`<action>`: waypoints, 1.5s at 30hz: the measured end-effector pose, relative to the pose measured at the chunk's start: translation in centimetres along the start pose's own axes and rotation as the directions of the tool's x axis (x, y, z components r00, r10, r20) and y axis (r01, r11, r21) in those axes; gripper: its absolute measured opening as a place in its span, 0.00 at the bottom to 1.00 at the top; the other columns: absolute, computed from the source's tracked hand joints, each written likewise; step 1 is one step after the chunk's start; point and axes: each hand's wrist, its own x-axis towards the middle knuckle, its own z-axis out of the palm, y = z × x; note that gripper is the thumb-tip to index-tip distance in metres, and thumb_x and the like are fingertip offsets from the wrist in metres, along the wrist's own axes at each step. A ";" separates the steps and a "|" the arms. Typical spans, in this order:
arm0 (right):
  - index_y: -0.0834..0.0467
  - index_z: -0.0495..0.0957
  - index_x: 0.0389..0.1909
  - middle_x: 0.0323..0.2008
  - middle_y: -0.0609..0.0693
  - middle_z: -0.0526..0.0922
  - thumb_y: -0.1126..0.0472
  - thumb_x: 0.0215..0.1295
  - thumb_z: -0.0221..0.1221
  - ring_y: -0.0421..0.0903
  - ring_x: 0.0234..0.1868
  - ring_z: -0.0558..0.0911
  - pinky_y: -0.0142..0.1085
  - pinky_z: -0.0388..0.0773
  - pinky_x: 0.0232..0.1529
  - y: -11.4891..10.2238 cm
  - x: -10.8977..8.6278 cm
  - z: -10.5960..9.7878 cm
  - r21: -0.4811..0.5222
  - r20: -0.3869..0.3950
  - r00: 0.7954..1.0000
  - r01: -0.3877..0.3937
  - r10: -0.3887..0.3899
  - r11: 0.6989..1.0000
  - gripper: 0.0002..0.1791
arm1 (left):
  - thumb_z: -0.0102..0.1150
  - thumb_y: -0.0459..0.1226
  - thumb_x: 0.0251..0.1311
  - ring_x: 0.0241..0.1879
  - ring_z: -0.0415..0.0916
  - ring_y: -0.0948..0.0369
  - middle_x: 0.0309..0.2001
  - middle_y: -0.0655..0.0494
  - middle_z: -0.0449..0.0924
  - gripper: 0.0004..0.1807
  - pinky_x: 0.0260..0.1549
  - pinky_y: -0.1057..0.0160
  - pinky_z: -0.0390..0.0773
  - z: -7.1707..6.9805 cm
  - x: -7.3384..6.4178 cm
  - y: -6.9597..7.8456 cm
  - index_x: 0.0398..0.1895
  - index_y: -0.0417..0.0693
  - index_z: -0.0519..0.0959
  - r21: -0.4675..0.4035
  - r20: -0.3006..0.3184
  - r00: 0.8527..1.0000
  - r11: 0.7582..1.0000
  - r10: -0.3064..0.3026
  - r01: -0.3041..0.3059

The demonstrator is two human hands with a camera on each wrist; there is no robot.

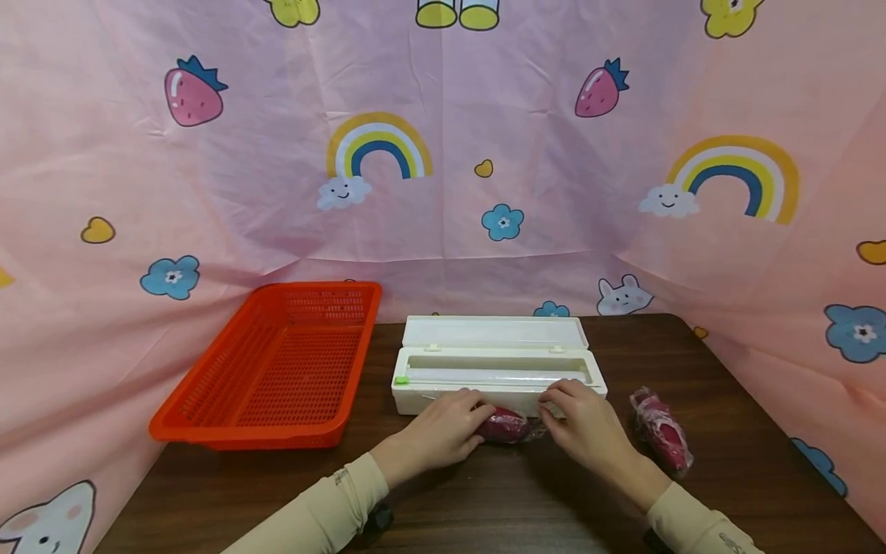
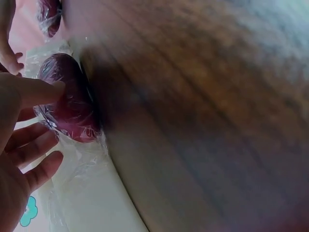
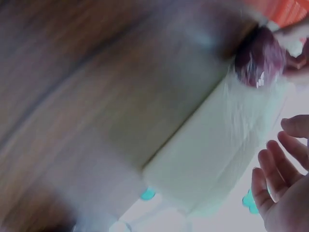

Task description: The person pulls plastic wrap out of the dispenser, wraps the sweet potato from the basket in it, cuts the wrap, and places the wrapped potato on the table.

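Observation:
A purple-red sweet potato (image 1: 504,425) in crinkled clear film lies at the front of a white cling film box (image 1: 450,401). My left hand (image 1: 443,431) grips its left end; in the left wrist view the wrapped sweet potato (image 2: 72,104) sits between thumb and fingers. Loose film trails from both its ends. At the right front of the box hovers my right hand (image 1: 584,423), its fingers loosely bent. In the right wrist view, those fingers (image 3: 280,166) are spread apart with nothing visible between them, beside the film-covered box front.
The box's lid (image 1: 494,332) stands raised at the back, with a film roll (image 1: 498,375) inside. A second wrapped sweet potato (image 1: 662,431) lies to the right. An orange plastic basket (image 1: 360,369) stands at the left on the dark wooden table (image 1: 747,477). Behind hangs a patterned pink cloth (image 1: 277,154).

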 end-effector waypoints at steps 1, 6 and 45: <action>0.55 0.85 0.29 0.31 0.46 0.84 0.64 0.46 0.77 0.42 0.33 0.82 0.39 0.81 0.32 0.3 0.0 -0.2 -0.009 -0.016 1.000 -0.008 0.007 1.000 0.11 | 0.72 0.44 0.58 0.45 0.80 0.59 0.48 0.54 0.81 0.21 0.47 0.60 0.82 0.0 0.0 0.0 0.53 0.47 0.82 0.001 0.001 1.000 1.000 -0.003 0.003; 0.56 0.85 0.29 0.32 0.48 0.83 0.64 0.43 0.78 0.46 0.35 0.81 0.43 0.81 0.34 1.6 -0.3 -1.3 -0.039 -0.038 0.997 -0.065 0.063 0.997 0.12 | 0.71 0.45 0.61 0.47 0.79 0.59 0.51 0.54 0.81 0.23 0.50 0.59 0.82 -0.3 -0.1 0.1 0.57 0.46 0.80 -0.022 0.022 0.999 0.999 -0.030 0.030; 0.67 0.85 0.52 0.11 0.42 0.71 0.46 0.59 0.71 0.40 0.17 0.67 0.34 0.63 0.21 5.0 -0.2 -3.5 -0.058 0.293 0.832 -0.476 0.471 0.878 0.30 | 0.75 0.35 0.53 0.25 0.74 0.66 0.27 0.56 0.85 0.11 0.28 0.64 0.76 -7.8 -2.8 -8.8 0.39 0.42 0.88 -0.165 0.281 0.852 0.853 -0.441 0.496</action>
